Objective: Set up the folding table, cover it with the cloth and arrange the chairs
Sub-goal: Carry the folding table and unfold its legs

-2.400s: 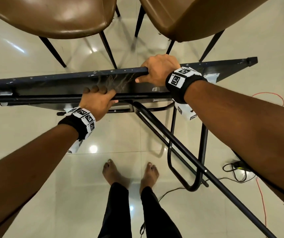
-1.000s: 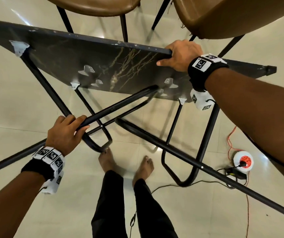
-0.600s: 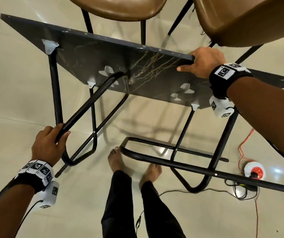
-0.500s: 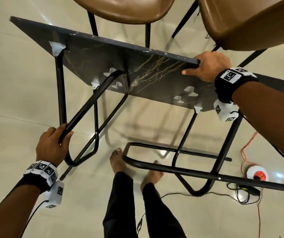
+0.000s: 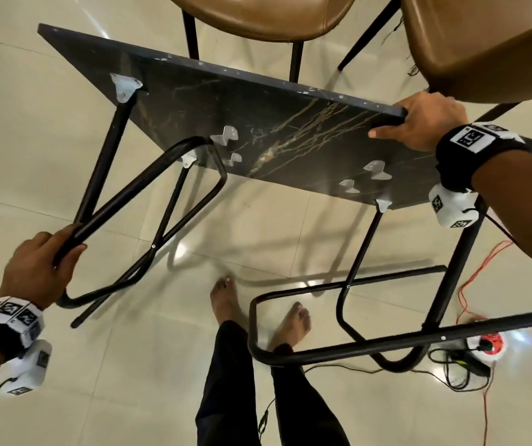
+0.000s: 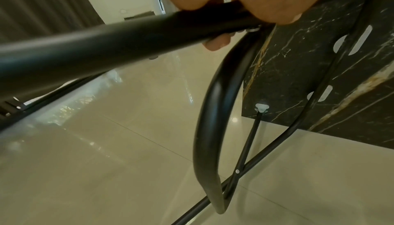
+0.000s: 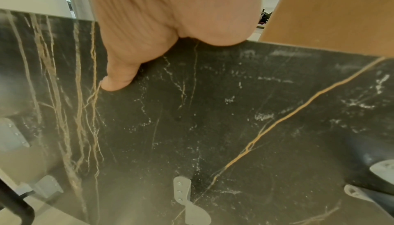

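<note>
The folding table's black marble-patterned top (image 5: 258,123) hangs tilted on its long edge, underside toward me, with grey metal brackets (image 5: 226,136) on it. My right hand (image 5: 419,123) grips its upper edge, thumb pressed on the underside (image 7: 119,77). My left hand (image 5: 38,268) grips the black tube of the left leg frame (image 5: 136,194), fingers curled round it (image 6: 234,1). That frame is swung out from the top. The right leg frame (image 5: 348,349) stands out low near my bare feet (image 5: 226,300). Two brown padded chairs (image 5: 258,11) (image 5: 483,43) stand just behind the table. No cloth is in view.
The floor is glossy cream tile (image 5: 33,156). At the right lie an orange cable (image 5: 483,262), a white and red extension reel (image 5: 486,344) and black cords (image 5: 457,368). A curtain (image 6: 42,9) hangs at the left.
The table top has tipped from edge-on to show its underside. My left hand left the top's edge, took the left leg frame and pulled it outward and down; the right leg frame also swung out.
</note>
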### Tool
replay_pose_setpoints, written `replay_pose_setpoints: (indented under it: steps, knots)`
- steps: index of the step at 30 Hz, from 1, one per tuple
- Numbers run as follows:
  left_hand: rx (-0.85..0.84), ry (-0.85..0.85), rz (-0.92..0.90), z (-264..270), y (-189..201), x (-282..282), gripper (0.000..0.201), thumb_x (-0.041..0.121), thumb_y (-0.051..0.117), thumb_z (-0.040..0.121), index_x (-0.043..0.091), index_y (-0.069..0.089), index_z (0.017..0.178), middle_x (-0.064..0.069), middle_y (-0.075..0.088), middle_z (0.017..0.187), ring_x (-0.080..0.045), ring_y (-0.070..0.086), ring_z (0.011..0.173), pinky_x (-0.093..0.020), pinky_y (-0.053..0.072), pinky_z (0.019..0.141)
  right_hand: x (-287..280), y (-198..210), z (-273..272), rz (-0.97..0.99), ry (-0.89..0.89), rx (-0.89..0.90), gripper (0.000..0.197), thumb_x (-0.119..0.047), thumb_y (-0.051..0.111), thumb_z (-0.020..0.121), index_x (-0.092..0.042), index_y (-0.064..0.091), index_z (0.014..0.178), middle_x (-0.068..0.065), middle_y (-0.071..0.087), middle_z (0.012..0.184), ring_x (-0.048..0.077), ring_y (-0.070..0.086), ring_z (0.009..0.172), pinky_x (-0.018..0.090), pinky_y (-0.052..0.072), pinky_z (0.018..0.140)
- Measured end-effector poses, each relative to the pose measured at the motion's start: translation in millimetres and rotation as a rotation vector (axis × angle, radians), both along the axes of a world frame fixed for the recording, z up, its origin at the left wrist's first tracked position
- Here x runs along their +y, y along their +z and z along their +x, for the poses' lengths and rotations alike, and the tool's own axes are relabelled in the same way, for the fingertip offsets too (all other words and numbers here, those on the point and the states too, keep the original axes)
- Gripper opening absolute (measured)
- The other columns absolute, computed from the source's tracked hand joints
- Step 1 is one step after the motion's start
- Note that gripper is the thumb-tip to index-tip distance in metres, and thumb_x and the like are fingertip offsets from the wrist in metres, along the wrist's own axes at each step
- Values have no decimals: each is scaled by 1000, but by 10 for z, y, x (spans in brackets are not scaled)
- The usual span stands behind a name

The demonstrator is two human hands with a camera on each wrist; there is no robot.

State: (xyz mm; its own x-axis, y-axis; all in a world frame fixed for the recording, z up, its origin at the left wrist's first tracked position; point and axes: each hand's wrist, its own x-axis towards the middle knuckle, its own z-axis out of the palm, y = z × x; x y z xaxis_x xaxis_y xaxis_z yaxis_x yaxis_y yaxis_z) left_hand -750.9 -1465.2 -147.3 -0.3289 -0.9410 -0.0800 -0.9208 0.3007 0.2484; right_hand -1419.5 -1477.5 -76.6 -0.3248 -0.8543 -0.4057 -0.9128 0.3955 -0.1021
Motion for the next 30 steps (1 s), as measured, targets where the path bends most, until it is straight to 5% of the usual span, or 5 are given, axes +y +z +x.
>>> replay_pose_setpoints:
  steps: [6,14,19,26,30]
  knots:
    - [-52,163,47,-104,-21,44,48,22,59,101,21,49,148,-19,54,86,-49,57,71,-54,48,59,-59,-33,-4,2,-3,62,67,-76,61,80,-17,74,111,12,61,80,37,57,81,40,47,72]
    - [-76,270,-43,-226,-13,111,59,53,39,97,22,52,146,-17,54,87,-48,58,78,-52,47,59,-74,-36,18,35,-36,47,68,-74,63,79,-13,74,108,6,55,67,30,56,68,34,44,61]
    - [-104,302,-49,-403,101,75,52,46,42,99,17,59,139,-22,58,86,-50,52,81,-49,42,54,-133,-34,3,49,-49,41,68,-70,65,80,-7,72,104,10,55,66,31,54,65,33,41,60]
    - [-239,8,54,20,224,-139,58,63,40,96,23,70,125,-7,67,64,-40,62,72,-49,48,76,-78,18,75,61,-31,56,63,-69,66,80,-12,73,105,9,55,66,29,53,63,31,41,57]
    - [-155,-52,204,27,248,-108,62,58,40,91,22,63,136,-4,48,72,-37,54,64,-50,50,56,-20,58,160,65,-45,49,63,-71,66,78,-19,74,113,5,54,67,28,54,65,33,44,58]
